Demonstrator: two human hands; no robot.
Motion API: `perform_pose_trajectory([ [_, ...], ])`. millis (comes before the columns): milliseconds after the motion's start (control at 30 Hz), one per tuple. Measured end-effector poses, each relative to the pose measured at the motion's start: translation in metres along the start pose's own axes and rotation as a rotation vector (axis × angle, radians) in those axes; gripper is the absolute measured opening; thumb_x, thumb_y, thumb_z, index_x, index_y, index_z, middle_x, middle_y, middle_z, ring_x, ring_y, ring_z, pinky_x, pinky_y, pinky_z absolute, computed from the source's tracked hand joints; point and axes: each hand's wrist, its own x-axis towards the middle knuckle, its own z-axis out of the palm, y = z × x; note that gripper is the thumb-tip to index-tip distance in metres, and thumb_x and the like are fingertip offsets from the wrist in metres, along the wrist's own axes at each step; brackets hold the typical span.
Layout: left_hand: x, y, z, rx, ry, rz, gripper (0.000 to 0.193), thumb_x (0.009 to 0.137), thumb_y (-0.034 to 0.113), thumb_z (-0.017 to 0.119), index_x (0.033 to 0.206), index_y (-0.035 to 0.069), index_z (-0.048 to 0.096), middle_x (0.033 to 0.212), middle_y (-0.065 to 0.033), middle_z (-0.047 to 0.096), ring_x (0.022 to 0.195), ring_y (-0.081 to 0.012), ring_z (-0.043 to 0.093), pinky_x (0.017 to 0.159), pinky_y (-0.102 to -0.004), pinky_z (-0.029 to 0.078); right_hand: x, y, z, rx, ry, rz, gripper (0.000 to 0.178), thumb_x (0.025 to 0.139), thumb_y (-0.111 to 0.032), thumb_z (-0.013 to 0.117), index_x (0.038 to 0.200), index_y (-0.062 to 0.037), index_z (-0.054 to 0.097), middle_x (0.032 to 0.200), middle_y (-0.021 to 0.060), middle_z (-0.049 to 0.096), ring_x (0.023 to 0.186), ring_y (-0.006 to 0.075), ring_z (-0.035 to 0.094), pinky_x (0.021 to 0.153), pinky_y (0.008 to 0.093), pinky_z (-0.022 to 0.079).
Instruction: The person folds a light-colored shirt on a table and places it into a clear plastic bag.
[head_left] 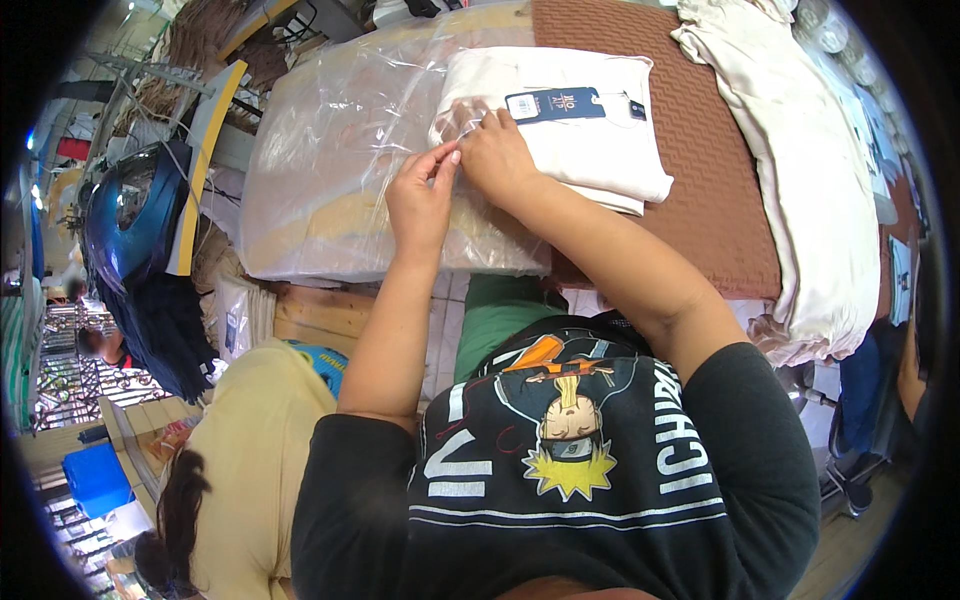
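Observation:
A folded off-white garment (600,85) with a navy hang tag (548,104) lies in front of me, its left part under clear plastic (330,140). My left hand (424,195) pinches the edge of this plastic between thumb and fingertips, at the garment's near left corner. Right beside it, my right hand (497,150) is closed with bent fingers on the plastic at the garment's left edge. The two hands almost touch. Exactly how the right fingertips grip is partly hidden by the hand itself.
Brown textured cloth (720,200) covers the table's right side, with cream fabric (800,170) draped beyond it. At left stand a yellow-edged board (208,165) and a blue helmet (135,215). A person in a yellow top (260,460) is close on my left.

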Motion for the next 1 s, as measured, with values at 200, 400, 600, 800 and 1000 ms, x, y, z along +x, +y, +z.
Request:
perform_pose_trajectory([
  [200,0.016,0.010,-0.009,0.179,-0.002,0.055,0.030,0.080,0.027,0.069,0.100,0.005,0.068,0.097,-0.0117,0.062,0.089,-0.0248,0.059,0.079,-0.0339,0.046,-0.028,0.058,-0.054,0.359,-0.184,-0.253,0.041,0.082,-0.030,0.061,0.114,-0.0034,0.060,0.117,0.0171,0.060,0.113,0.0307,0.053,0.097,0.0401,0.041],
  [400,0.072,0.034,0.047,0.590,-0.147,0.222,0.053,0.075,0.027,0.069,0.121,0.004,0.056,0.122,-0.0151,0.052,0.112,-0.0304,0.048,0.094,-0.0429,0.038,-0.004,0.163,-0.075,0.290,0.070,0.160,0.040,0.081,-0.025,0.065,0.115,-0.0035,0.061,0.113,0.0180,0.062,0.104,0.0327,0.059,0.091,0.0374,0.045],
  [600,0.120,0.031,0.094,0.960,-0.341,-0.016,0.039,0.080,0.018,0.060,0.115,0.004,0.058,0.123,-0.0119,0.050,0.111,-0.0307,0.049,0.090,-0.0445,0.041,0.037,0.204,-0.038,0.282,-0.045,0.175,0.052,0.075,-0.034,0.069,0.116,-0.0025,0.060,0.107,0.0215,0.063,0.100,0.0353,0.060,0.088,0.0386,0.046],
  [800,0.127,0.019,0.105,0.850,-0.185,0.066,0.023,0.086,0.019,0.052,0.096,0.007,0.068,0.106,-0.0120,0.060,0.102,-0.0306,0.055,0.086,-0.0448,0.044,0.060,0.217,-0.049,0.445,-0.489,0.206,0.057,0.068,-0.039,0.074,0.109,-0.0011,0.064,0.098,0.0171,0.067,0.091,0.0281,0.062,0.081,0.0356,0.046],
  [1000,0.131,0.007,0.133,0.548,-0.037,0.090,0.029,0.088,0.021,0.048,0.105,0.007,0.066,0.111,-0.0136,0.061,0.108,-0.0341,0.053,0.088,-0.0481,0.043,0.039,0.207,-0.041,0.759,-0.402,0.161,0.045,0.069,-0.028,0.075,0.104,-0.0014,0.066,0.096,0.0149,0.068,0.090,0.0256,0.063,0.080,0.0342,0.047],
])
